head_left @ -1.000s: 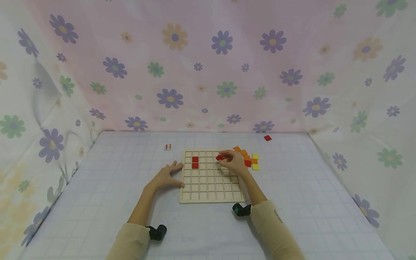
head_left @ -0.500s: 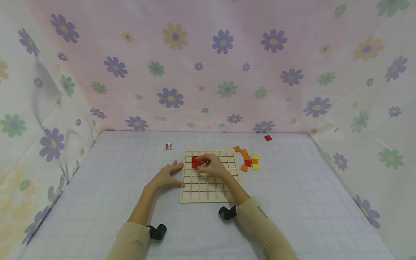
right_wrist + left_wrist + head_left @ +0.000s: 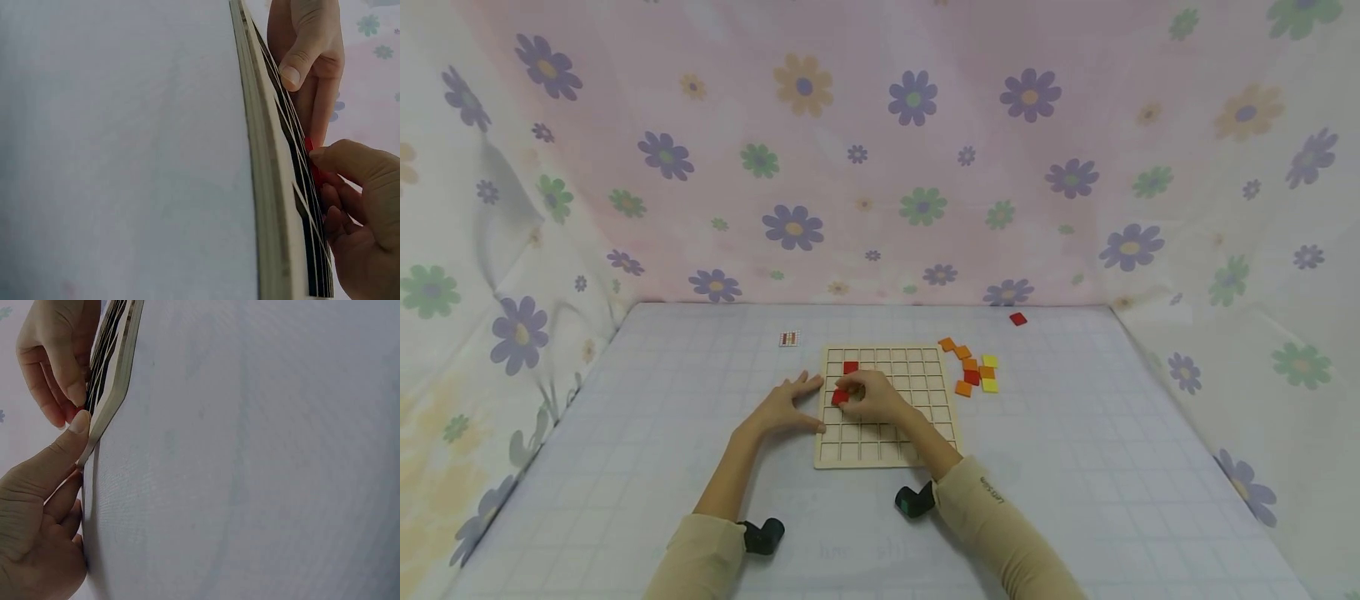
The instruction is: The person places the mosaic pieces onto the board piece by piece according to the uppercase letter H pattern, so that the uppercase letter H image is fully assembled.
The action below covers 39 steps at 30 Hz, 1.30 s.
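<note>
A square red tile (image 3: pixel 839 398) is pinched between the thumb and fingers of my right hand (image 3: pixel 876 400), low over the left part of the wooden grid board (image 3: pixel 880 461). Another red tile (image 3: pixel 850 367) lies in a cell near the board's upper left; a second one set below it is hidden behind the right hand's fingers. My left hand (image 3: pixel 778 408) is spread along the board's left edge, fingers and thumb touching it. In the left wrist view its thumb (image 3: pixel 79 422) rests on the rim.
Right of the board lie several loose tiles: orange tiles (image 3: pixel 963 388), yellow tiles (image 3: pixel 990 386) and a red tile (image 3: pixel 972 377). A lone red tile (image 3: pixel 1018 318) sits farther back. A small patterned card (image 3: pixel 789 338) lies behind the board's left side. Flowered cloth (image 3: pixel 880 183) hangs around the table.
My right hand has carried the red tile leftward across the board, then slightly nearer, to below the upper red tile. The left hand has stayed at the board's edge.
</note>
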Available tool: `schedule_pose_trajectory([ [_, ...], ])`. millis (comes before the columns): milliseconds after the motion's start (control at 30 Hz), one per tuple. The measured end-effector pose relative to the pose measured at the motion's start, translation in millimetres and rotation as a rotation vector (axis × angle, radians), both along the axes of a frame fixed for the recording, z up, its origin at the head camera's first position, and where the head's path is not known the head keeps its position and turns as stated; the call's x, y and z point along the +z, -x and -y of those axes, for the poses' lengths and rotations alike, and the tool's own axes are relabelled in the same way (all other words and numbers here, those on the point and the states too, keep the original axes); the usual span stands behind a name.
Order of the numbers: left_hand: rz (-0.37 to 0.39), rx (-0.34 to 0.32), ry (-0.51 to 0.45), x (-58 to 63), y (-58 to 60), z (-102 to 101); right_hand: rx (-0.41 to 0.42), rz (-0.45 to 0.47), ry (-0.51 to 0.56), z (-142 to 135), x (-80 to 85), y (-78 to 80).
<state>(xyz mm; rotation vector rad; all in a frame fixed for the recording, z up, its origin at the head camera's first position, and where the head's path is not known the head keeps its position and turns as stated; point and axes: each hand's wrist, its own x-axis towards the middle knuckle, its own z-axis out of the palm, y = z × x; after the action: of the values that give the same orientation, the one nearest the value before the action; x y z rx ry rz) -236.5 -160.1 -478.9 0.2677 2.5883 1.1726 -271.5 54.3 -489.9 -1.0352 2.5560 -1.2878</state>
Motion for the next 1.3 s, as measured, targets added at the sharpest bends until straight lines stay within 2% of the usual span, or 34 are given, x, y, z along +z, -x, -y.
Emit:
schedule_pose_trajectory([
  [167, -0.004, -0.004, 0.007, -1.6, 0.9, -0.1, -0.015, 0.025, -0.007, -4.1, -1.8, 1.5],
  [367, -0.006, -0.005, -0.002, -1.5, 1.0, -1.0, -0.004, -0.01, -0.015, -6.3, -1.7, 1.8],
  [533, -0.009, -0.011, -0.001, -2.3, 1.0, -1.1, 0.017, -0.045, -0.069, -7.4, 2.0, 0.4],
  [733, -0.015, -0.016, 0.002, -2.7, 1.3, -0.9, 0.031, -0.031, -0.099, -7.3, 3.1, 1.5],
  [900, -0.007, -0.018, 0.008, -2.7, 0.5, -0.2, 0.016, -0.029, -0.077, -5.6, 0.3, 2.3],
  [1133, -0.008, -0.013, 0.013, -1.8, -0.5, -0.6, -0.049, -0.092, -0.004, 1.8, -5.3, 1.9],
  [1300, -0.008, -0.012, 0.021, 0.2, -1.5, -0.8, -0.042, -0.144, 0.053, 2.4, -12.2, 5.1],
])
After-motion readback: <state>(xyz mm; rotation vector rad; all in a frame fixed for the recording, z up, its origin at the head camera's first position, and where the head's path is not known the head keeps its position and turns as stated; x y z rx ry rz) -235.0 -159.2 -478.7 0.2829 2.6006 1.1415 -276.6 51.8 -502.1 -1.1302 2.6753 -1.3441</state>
